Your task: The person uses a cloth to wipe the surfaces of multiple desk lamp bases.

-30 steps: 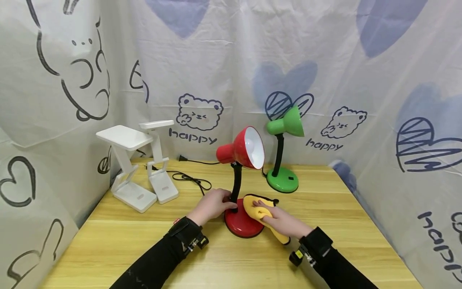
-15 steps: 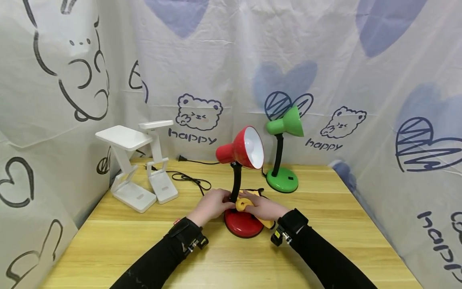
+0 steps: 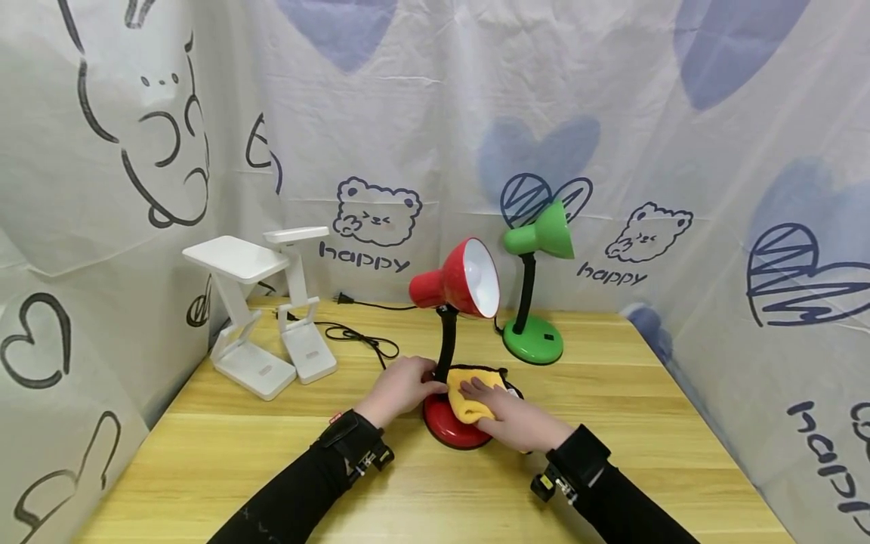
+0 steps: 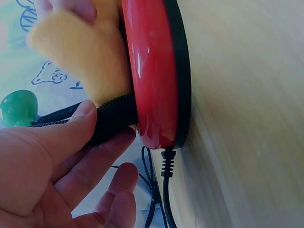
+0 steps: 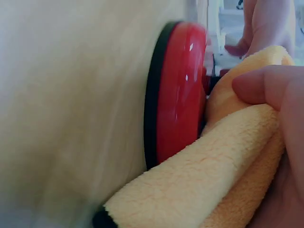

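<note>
A red desk lamp (image 3: 454, 285) stands on the wooden table, its shade tilted to the right. My left hand (image 3: 402, 387) pinches the foot of its black ribbed neck (image 4: 118, 111) between thumb and fingers. On the right part of the round red base (image 3: 450, 431) lies a folded yellow cloth (image 3: 469, 412) with black edging. My right hand (image 3: 522, 420) holds this cloth against the base, thumb on the near side. In the right wrist view the cloth (image 5: 190, 175) bunches between thumb and palm; most of the other fingers are hidden.
A green desk lamp (image 3: 533, 340) stands behind on the right. Two white folding lamps (image 3: 254, 370) (image 3: 309, 355) stand at the left. Black cords (image 3: 363, 338) lie on the wooden table (image 3: 272, 468) near the printed curtain (image 3: 435, 113).
My right hand slid left with the cloth to the lamp's neck, then came back right and toward me over the base. My left hand keeps its grip on the neck.
</note>
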A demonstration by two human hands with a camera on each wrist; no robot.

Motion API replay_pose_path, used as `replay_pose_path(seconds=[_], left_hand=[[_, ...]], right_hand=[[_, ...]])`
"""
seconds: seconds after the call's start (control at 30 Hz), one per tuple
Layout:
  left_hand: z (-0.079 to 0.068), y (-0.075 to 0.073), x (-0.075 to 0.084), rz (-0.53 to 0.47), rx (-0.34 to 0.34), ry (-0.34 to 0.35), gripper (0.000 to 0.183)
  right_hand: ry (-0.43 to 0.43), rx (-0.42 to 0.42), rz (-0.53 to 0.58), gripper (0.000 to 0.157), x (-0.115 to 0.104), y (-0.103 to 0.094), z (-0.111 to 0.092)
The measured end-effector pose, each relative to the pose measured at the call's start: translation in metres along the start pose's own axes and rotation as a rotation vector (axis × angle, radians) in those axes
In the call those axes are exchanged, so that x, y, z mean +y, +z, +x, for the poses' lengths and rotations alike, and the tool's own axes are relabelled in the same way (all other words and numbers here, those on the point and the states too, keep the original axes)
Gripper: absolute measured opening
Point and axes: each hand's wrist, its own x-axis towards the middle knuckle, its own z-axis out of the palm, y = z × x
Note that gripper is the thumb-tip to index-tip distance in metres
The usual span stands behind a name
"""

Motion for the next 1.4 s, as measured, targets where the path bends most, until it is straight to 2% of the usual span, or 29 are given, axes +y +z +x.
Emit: replay_pose_path(seconds=[0.17, 0.37, 0.47, 0.63, 0.8, 0.93, 1.2, 1.4], left_hand=[[0.0, 0.001, 0.0, -0.003, 0.015, 0.002, 0.018], [-0.001, 0.002, 0.0, 0.004, 0.02, 0.005, 0.018], [-0.002, 0.001, -0.002, 0.006, 0.015, 0.003, 0.018], [-0.002, -0.001, -0.002, 0.0, -0.002, -0.008, 0.016], [-0.003, -0.002, -0.001, -0.011, -0.011, -0.013, 0.016], [-0.002, -0.001, -0.001, -0.004, -0.012, -0.011, 0.016], [-0.002, 0.0, -0.002, 0.007, -0.006, -0.004, 0.016], [-0.002, 0.0, -0.003, 0.018, 0.004, -0.004, 0.016]], right_hand=[[-0.007, -0.027, -0.018, 0.049, -0.013, 0.003, -0.019], [-0.107, -0.072, -0.02, 0.05, -0.036, 0.008, -0.029], [-0.164, -0.092, -0.025, 0.05, -0.046, 0.014, -0.023], [-0.231, -0.104, -0.074, 0.049, -0.056, 0.024, -0.002], [-0.239, -0.109, -0.14, 0.05, -0.058, 0.029, 0.017], [-0.241, -0.101, -0.167, 0.049, -0.058, 0.03, 0.02], [-0.302, -0.106, -0.077, 0.041, -0.049, 0.023, -0.002], [-0.297, -0.111, 0.007, 0.038, -0.038, 0.013, -0.028]])
